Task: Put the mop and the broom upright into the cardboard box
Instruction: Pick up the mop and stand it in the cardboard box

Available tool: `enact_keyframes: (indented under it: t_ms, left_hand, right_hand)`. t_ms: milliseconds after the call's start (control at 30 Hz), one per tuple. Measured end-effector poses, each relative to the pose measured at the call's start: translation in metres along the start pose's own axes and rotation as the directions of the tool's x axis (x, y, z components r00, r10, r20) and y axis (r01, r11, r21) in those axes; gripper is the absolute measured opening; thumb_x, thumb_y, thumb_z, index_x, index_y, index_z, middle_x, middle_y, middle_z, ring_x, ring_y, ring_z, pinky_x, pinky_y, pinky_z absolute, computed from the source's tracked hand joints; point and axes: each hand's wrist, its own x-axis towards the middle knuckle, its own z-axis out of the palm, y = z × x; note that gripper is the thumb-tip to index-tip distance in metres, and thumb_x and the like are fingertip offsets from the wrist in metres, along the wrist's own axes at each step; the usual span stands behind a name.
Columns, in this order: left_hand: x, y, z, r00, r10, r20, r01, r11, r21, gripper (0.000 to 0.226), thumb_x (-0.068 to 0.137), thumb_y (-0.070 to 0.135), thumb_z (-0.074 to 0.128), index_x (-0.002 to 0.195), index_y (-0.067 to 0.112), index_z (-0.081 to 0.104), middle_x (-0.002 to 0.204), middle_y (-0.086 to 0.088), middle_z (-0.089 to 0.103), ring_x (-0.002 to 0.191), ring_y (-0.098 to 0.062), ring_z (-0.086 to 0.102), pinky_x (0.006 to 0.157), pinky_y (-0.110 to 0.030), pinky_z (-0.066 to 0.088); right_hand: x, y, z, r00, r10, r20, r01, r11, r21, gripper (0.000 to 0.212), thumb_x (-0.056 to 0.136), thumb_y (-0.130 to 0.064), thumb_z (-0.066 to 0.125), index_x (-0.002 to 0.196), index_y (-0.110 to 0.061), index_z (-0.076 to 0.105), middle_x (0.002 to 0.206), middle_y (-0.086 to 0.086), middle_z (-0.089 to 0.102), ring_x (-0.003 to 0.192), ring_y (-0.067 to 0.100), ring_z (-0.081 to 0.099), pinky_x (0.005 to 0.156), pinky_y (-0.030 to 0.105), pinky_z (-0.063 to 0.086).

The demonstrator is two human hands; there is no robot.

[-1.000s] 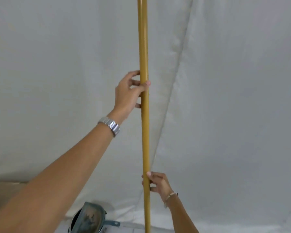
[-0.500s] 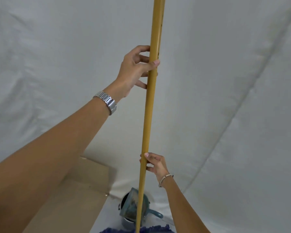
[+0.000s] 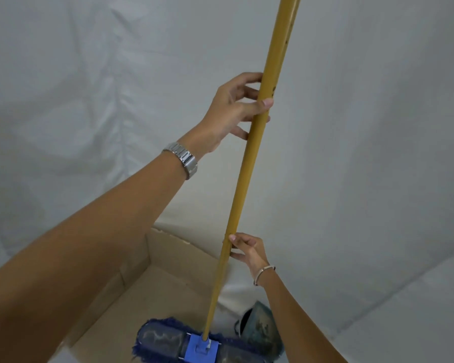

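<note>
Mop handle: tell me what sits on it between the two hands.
Nothing. In the head view, the yellow mop handle runs bare between the left hand gripping higher up and the right hand lower down; only white sheet shows behind.

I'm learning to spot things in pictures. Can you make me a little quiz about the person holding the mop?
1. True or false: both hands hold the mop's yellow handle.
2. Which hand grips higher up the handle? A) the left hand with the silver watch B) the right hand with the thin bracelet
3. Fill in: the blue mop head hangs over the open ______ box.

Key: 1 true; 2 A; 3 cardboard.
</note>
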Motion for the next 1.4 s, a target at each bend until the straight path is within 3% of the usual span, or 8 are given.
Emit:
enact_keyframes:
  t_ms: [267,533,800,1000,1100,1167,1300,1400]
  left_hand:
    - [0.065,-0.082,-0.101,0.998,-0.070,-0.002,0.070,0.998,-0.008,0.038,0.086,0.010,0.064,0.122,0.017,0.053,0.107,-0.010,0.062,0.086,-0.026,0.072,0.061,-0.039,0.059]
    - [0.118,-0.176,-0.193,0.991,-0.131,0.021,0.132,0.989,-0.061,0.042,0.086,0.007,0.062,0.126,0.015,0.051,0.105,-0.006,0.066,0.087,-0.025,0.071,0.066,-0.041,0.060]
    - [0.169,-0.281,-0.259,0.975,-0.158,0.154,0.178,0.976,-0.126,0.039,0.086,0.004,0.062,0.121,0.017,0.050,0.107,-0.011,0.062,0.087,-0.024,0.071,0.066,-0.040,0.060]
    - [0.196,-0.358,-0.284,0.962,-0.199,0.186,0.224,0.966,-0.126,0.040,0.084,0.003,0.063,0.119,0.018,0.052,0.110,-0.016,0.061,0.090,-0.029,0.070,0.070,-0.047,0.060]
    - [0.204,-0.395,-0.294,0.963,-0.235,0.134,0.252,0.958,-0.132,0.042,0.083,0.002,0.064,0.120,0.016,0.052,0.112,-0.020,0.060,0.092,-0.033,0.069,0.074,-0.054,0.058]
    - [0.210,-0.416,-0.299,0.964,-0.246,0.099,0.258,0.956,-0.137,0.043,0.083,0.003,0.064,0.121,0.015,0.052,0.113,-0.022,0.060,0.091,-0.033,0.069,0.073,-0.055,0.058]
    - [0.229,-0.442,-0.309,0.966,-0.254,0.047,0.258,0.957,-0.134,0.040,0.084,0.006,0.063,0.120,0.018,0.053,0.110,-0.013,0.063,0.094,-0.027,0.069,0.072,-0.050,0.059]
    - [0.243,-0.452,-0.312,0.962,-0.269,0.047,0.273,0.955,-0.113,0.040,0.085,0.008,0.062,0.122,0.019,0.052,0.111,-0.011,0.063,0.097,-0.024,0.068,0.071,-0.045,0.060]
  right_hand:
    - [0.124,0.017,0.065,0.996,0.077,0.045,-0.078,0.997,0.018,0.007,0.080,-0.004,0.063,0.085,-0.003,0.069,0.076,0.010,0.065,0.074,0.021,0.064,0.073,0.030,0.059]
    - [0.236,0.050,0.116,0.987,0.157,0.012,-0.157,0.987,-0.024,0.017,0.081,-0.004,0.063,0.074,-0.016,0.073,0.075,0.007,0.068,0.077,0.026,0.063,0.089,0.048,0.051]
    - [0.338,0.107,0.152,0.968,0.186,-0.170,-0.190,0.982,-0.011,0.019,0.082,-0.004,0.062,0.100,0.001,0.067,0.082,0.005,0.070,0.084,0.024,0.066,0.090,0.039,0.054]
    - [0.406,0.147,0.157,0.967,0.191,-0.168,-0.209,0.973,-0.100,0.018,0.082,-0.005,0.062,0.083,-0.020,0.072,0.089,0.011,0.067,0.088,0.028,0.061,0.095,0.052,0.047]
    - [0.433,0.167,0.155,0.962,0.209,-0.176,-0.230,0.967,-0.108,0.016,0.081,-0.004,0.063,0.095,-0.008,0.071,0.088,0.011,0.067,0.087,0.027,0.061,0.096,0.054,0.047]
    - [0.450,0.179,0.154,0.962,0.204,-0.183,-0.225,0.969,-0.099,0.020,0.081,-0.004,0.063,0.100,-0.002,0.069,0.089,0.012,0.067,0.086,0.026,0.062,0.093,0.049,0.050]
    - [0.478,0.190,0.156,0.974,0.156,-0.166,-0.179,0.975,-0.132,0.013,0.083,-0.005,0.061,0.092,-0.011,0.067,0.081,0.002,0.066,0.074,0.013,0.060,0.065,0.017,0.052]
    - [0.494,0.195,0.157,0.971,0.135,-0.195,-0.160,0.980,-0.116,0.010,0.083,-0.006,0.060,0.088,-0.012,0.066,0.077,0.002,0.062,0.070,0.013,0.055,0.059,0.016,0.047]
